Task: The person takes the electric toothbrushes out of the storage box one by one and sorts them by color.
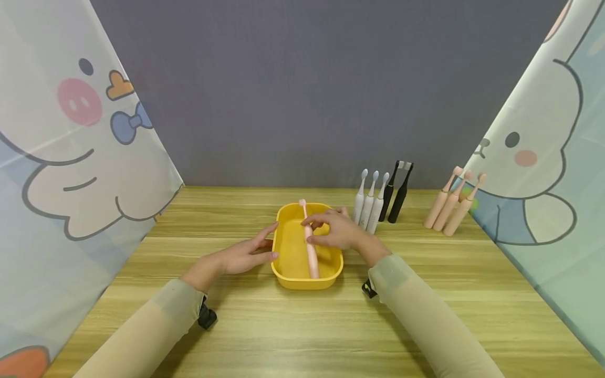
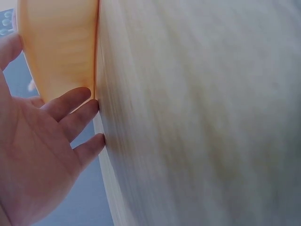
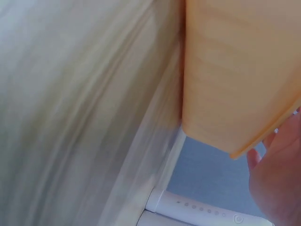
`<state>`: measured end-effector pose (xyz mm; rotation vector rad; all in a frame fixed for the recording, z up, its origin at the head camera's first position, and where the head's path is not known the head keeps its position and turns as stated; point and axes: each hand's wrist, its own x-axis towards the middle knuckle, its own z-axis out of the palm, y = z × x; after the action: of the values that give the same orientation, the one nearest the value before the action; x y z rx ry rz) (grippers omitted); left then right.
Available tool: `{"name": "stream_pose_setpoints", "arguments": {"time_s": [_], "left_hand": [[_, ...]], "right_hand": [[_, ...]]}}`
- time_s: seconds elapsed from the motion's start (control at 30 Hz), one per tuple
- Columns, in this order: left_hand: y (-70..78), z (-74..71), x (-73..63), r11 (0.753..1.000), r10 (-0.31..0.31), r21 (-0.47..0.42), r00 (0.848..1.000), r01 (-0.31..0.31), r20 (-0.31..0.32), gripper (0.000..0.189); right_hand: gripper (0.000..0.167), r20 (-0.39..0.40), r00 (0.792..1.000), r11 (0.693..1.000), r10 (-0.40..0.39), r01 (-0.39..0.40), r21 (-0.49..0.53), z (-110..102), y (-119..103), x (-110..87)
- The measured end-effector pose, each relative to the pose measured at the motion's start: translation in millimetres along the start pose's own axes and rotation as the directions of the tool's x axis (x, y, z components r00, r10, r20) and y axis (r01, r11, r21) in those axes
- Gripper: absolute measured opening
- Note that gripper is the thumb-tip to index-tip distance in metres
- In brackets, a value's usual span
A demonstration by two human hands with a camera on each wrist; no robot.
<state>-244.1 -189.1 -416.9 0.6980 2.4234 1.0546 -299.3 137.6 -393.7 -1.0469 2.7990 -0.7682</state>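
Note:
A yellow plastic bin stands on the wooden table, and a pink electric toothbrush leans lengthwise in it, brush head over the far rim. Reaching over the bin's right side, my right hand pinches the toothbrush handle between thumb and fingers. My left hand rests against the bin's left wall with its fingers spread. In the left wrist view, the fingers of that hand lie loosely extended along the bin wall. The right wrist view shows the bin's outer side; the toothbrush is hidden there.
Right of the bin stand several white electric toothbrushes, with two black ones just behind. Three peach-pink toothbrushes stand upright farther right. A grey panel closes the table's back, and cartoon-print cloths hang on both sides.

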Motion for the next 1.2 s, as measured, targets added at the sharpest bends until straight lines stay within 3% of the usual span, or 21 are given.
{"name": "stream_pose_setpoints", "arguments": {"time_s": [0.17,0.43,0.67,0.83,1.07,1.2], "left_hand": [[1.3,-0.1,-0.4,1.0,-0.01,0.003,1.0,0.01,0.006,0.092],[2.4,-0.2,-0.7,1.0,-0.009,0.008,1.0,0.009,0.002,0.092],[2.4,0.6,0.0,1.0,-0.006,0.021,1.0,0.006,-0.011,0.092],[1.4,0.7,0.1,1.0,-0.009,0.026,1.0,0.009,-0.014,0.092],[0.2,0.7,0.8,0.999,-0.003,0.036,1.0,0.003,-0.01,0.092],[1.7,0.3,0.2,0.999,-0.005,0.05,1.0,0.005,-0.014,0.092]], "right_hand": [[0.05,-0.042,0.999,0.995,-0.004,0.008,0.101,0,1,-0.8],[0.046,-0.068,0.998,0.959,0.007,0.012,0.283,-3,-3,-8.2],[0.045,-0.075,0.997,0.902,-0.018,0.048,0.429,-5,-10,-17.9],[0.044,-0.062,0.998,0.864,-0.024,0.052,0.501,-4,-16,-24.2],[0.042,-0.088,0.993,0.834,-0.073,0.109,0.541,-3,-19,-32.7],[0.04,-0.096,0.994,0.803,-0.059,0.105,0.587,-3,-19,-36.1]]}}
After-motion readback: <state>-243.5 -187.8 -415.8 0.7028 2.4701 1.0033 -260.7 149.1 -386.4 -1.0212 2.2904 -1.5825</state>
